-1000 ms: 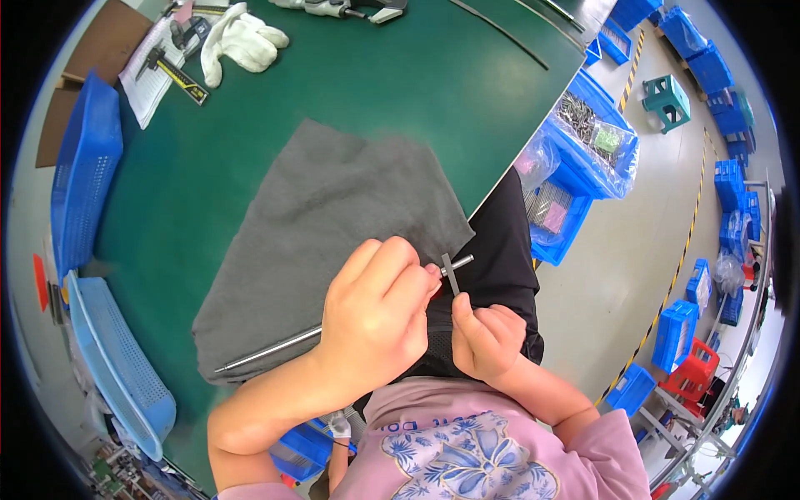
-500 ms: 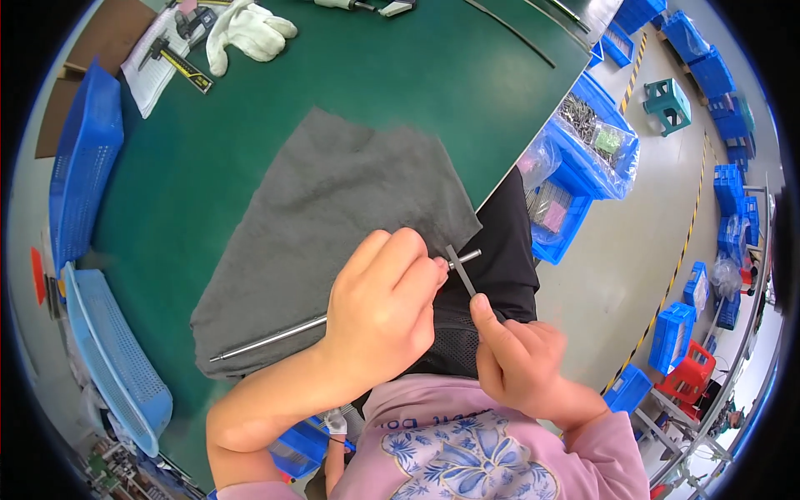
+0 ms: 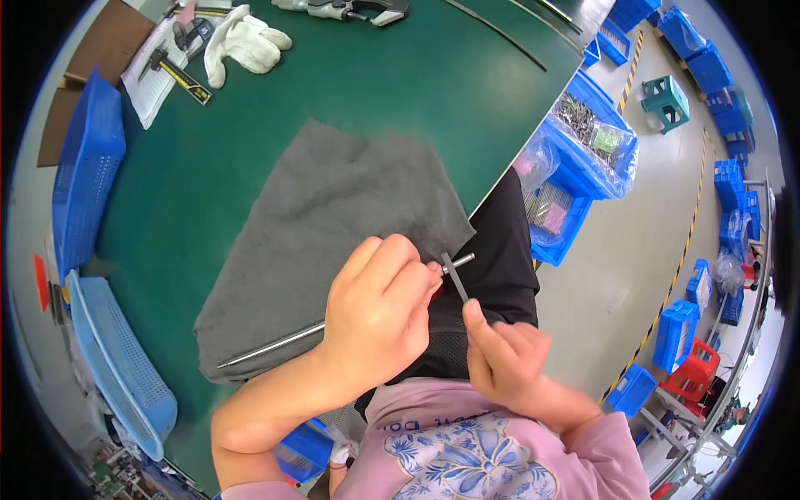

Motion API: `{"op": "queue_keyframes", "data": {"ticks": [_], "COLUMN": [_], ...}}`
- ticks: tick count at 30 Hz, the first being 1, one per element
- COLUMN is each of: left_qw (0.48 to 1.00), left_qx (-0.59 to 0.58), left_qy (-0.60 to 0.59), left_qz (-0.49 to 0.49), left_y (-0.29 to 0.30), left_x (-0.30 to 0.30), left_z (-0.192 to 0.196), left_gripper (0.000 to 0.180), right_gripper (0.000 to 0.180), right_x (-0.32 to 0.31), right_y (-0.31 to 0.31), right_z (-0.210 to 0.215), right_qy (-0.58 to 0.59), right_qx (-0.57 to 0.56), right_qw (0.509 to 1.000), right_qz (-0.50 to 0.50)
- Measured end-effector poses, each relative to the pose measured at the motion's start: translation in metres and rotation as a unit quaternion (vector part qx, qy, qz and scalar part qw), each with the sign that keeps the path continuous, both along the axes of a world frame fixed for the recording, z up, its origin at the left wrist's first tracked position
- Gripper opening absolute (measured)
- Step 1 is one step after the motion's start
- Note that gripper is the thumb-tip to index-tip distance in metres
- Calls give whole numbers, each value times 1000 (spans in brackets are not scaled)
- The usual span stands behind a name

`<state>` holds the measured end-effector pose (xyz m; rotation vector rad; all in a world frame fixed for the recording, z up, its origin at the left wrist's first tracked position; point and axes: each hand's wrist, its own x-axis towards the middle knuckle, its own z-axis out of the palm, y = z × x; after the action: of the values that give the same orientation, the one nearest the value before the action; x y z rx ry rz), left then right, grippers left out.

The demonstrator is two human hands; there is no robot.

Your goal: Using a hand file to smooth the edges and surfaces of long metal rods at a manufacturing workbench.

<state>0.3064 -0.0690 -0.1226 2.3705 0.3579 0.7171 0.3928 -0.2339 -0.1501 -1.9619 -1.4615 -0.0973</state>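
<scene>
A long thin metal rod [image 3: 275, 344] lies across a grey cloth [image 3: 333, 225] on the green table [image 3: 275, 117]. My left hand [image 3: 379, 312] is closed around the rod near its right end, which sticks out past the table edge. My right hand [image 3: 504, 354] holds a small flat dark metal tool [image 3: 455, 277] by its lower end. The tool's upper end crosses the rod's tip, close to my left fingertips.
White gloves [image 3: 246, 42], a caliper [image 3: 183, 79] on a sheet and a micrometer [image 3: 346, 10] lie at the table's far side. Blue baskets [image 3: 83, 179] stand at the left edge. Blue bins [image 3: 583, 142] with bagged parts sit on the floor at right.
My right hand has moved down and to the right, away from my left hand. It now holds the small tool only by its lower end. The left hand still grips the rod.
</scene>
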Motion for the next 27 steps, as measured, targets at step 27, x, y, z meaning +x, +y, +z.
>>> {"op": "queue_keyframes", "data": {"ticks": [27], "left_qw": [952], "left_qx": [124], "left_qy": [280], "left_qz": [-1], "left_y": [-1], "left_x": [-25], "left_z": [14], "left_gripper": [74], "right_gripper": [55], "right_x": [-1], "right_y": [14], "right_z": [-3], "right_qy": [-4], "right_qx": [28], "right_qw": [1000], "right_qz": [4]}}
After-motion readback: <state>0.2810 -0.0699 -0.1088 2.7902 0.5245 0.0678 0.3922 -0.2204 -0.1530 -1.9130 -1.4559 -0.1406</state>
